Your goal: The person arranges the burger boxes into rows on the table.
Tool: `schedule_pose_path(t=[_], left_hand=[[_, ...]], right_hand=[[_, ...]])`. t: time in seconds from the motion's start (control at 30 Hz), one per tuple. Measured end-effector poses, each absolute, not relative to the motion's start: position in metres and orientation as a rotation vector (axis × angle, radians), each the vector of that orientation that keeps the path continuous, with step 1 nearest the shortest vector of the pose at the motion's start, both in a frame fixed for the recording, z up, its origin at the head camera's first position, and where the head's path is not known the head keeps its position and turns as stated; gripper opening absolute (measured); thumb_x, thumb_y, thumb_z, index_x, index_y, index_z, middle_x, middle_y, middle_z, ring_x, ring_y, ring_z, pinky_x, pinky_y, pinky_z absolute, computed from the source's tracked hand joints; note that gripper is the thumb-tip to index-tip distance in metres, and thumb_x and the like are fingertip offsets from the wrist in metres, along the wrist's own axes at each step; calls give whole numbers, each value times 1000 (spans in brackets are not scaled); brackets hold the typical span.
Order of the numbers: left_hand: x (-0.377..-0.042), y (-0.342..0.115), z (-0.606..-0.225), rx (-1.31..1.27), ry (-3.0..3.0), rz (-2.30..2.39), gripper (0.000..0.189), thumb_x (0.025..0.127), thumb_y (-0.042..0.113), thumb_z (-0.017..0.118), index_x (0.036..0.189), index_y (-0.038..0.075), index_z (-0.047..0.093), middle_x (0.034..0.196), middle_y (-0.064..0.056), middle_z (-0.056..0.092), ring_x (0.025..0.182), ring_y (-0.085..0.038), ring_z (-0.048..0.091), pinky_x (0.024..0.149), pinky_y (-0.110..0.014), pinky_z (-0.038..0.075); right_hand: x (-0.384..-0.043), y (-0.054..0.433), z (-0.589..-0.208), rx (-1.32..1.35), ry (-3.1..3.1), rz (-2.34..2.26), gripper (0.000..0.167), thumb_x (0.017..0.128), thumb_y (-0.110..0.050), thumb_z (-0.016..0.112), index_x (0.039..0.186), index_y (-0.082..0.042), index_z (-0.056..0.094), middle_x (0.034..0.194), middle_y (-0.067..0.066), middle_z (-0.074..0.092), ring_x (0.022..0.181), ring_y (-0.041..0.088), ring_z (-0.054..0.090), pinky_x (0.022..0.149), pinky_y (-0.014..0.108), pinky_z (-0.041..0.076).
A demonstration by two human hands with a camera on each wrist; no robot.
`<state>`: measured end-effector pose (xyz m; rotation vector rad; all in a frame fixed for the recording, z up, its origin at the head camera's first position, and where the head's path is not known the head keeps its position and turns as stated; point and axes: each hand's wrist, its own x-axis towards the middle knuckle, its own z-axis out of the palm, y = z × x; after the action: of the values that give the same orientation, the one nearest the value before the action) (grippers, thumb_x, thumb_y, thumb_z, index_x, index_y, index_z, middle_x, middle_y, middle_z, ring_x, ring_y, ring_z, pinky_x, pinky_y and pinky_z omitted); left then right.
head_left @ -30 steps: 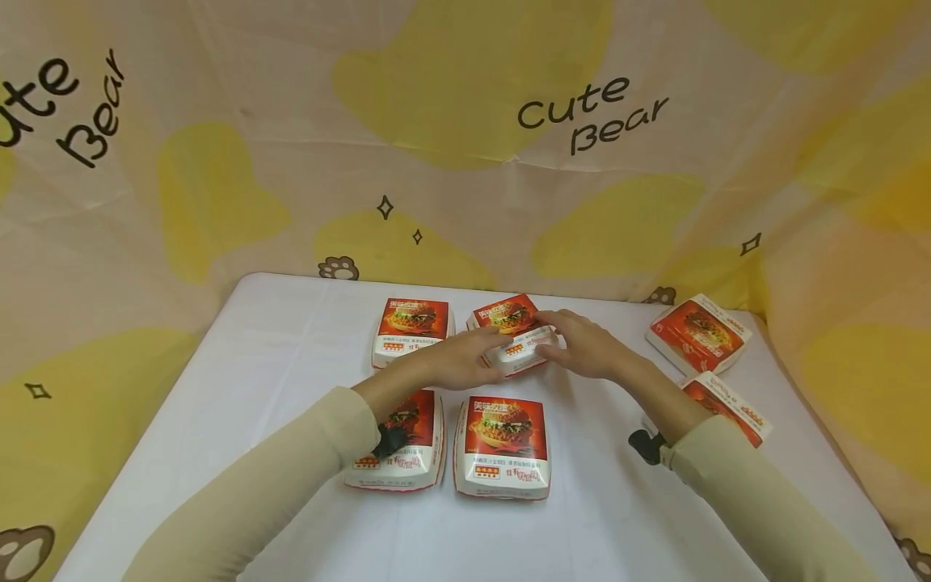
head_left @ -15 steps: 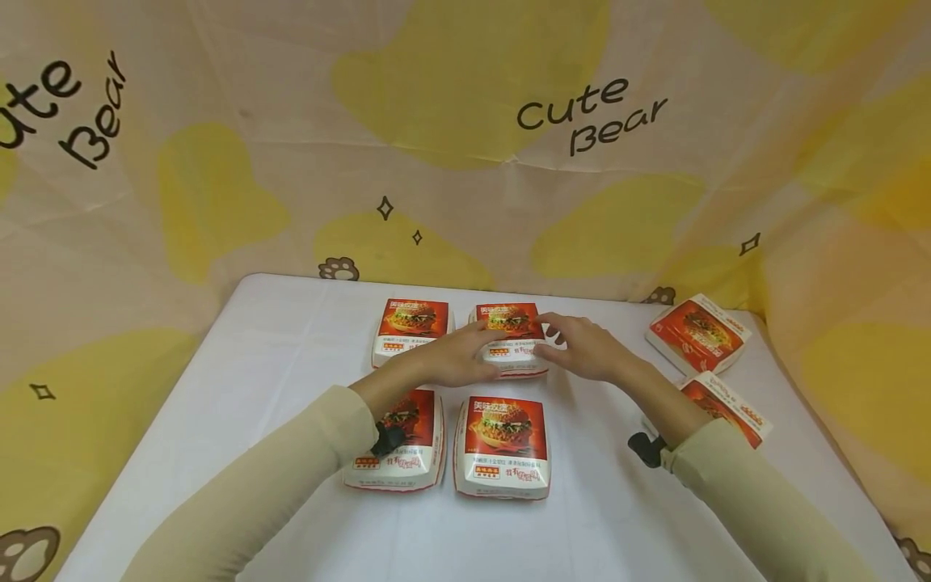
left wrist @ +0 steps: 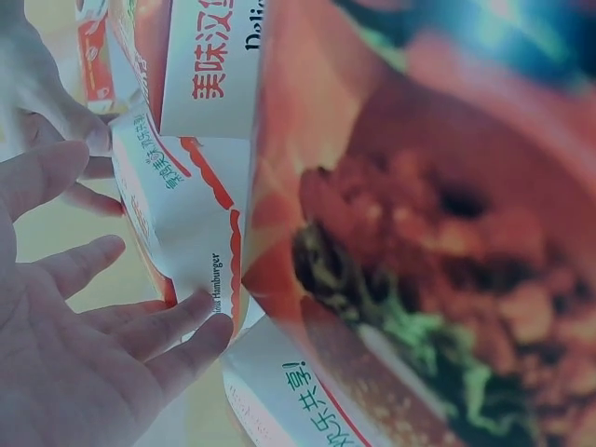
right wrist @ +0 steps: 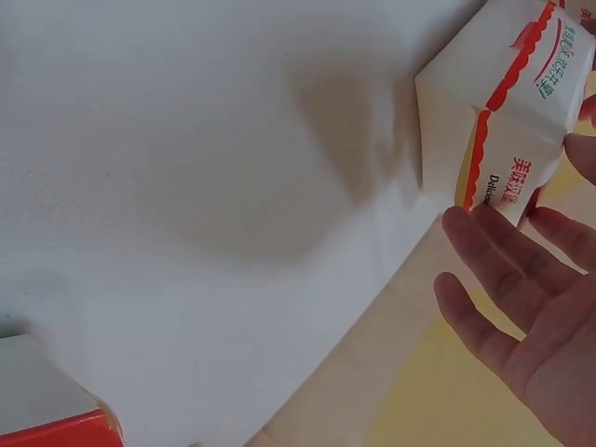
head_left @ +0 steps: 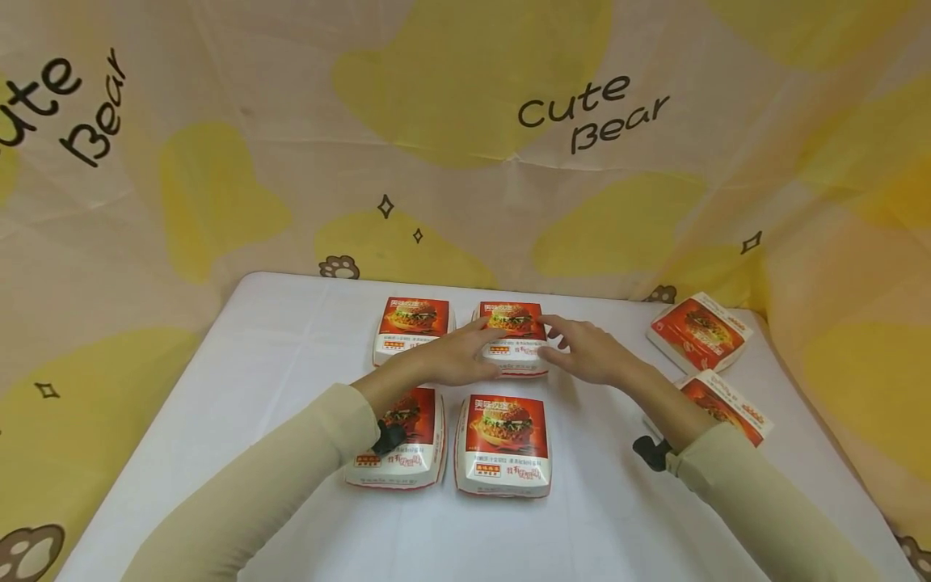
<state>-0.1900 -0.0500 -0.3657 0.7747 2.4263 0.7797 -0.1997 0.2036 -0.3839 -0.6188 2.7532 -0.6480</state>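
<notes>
A red-and-white hamburger box [head_left: 512, 319] sits in the far row between my two hands. My left hand [head_left: 458, 356] is at its left side; in the left wrist view its spread fingers [left wrist: 177, 331] reach the white side wall. On the other side, my right hand [head_left: 585, 352] has its thumb and fingertips near the right edge. The right wrist view shows loosely extended right fingers [right wrist: 507, 270] at the lettered side of the box [right wrist: 503, 130]. Another box [head_left: 413, 319] stands to the left of it, partly behind my left forearm.
Closer to me are a right box [head_left: 502, 444] and a left box [head_left: 407, 473], the latter partly covered by my left wrist. Two more boxes [head_left: 701, 331] [head_left: 735, 408] lie angled at the table's right side. A patterned cloth [head_left: 451, 105] hangs behind the white table [head_left: 305, 323].
The box between my hands stood turned at an angle a second ago. It has rotated to line up with its neighbours, and over the last half second the hands barely move.
</notes>
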Motion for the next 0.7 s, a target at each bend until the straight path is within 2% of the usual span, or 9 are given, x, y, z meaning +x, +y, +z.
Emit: schedule_pose_path(t=[0.7], left_hand=[[-188, -50, -365, 757, 2425, 772, 65, 98, 29, 61, 155, 12, 35, 163, -22, 16, 150, -36, 16, 116, -55, 24]], right_hand=[[-196, 202, -384, -593, 2756, -636, 62, 97, -32, 64, 149, -5, 42, 126, 19, 63, 111, 37, 62, 85, 47, 56]])
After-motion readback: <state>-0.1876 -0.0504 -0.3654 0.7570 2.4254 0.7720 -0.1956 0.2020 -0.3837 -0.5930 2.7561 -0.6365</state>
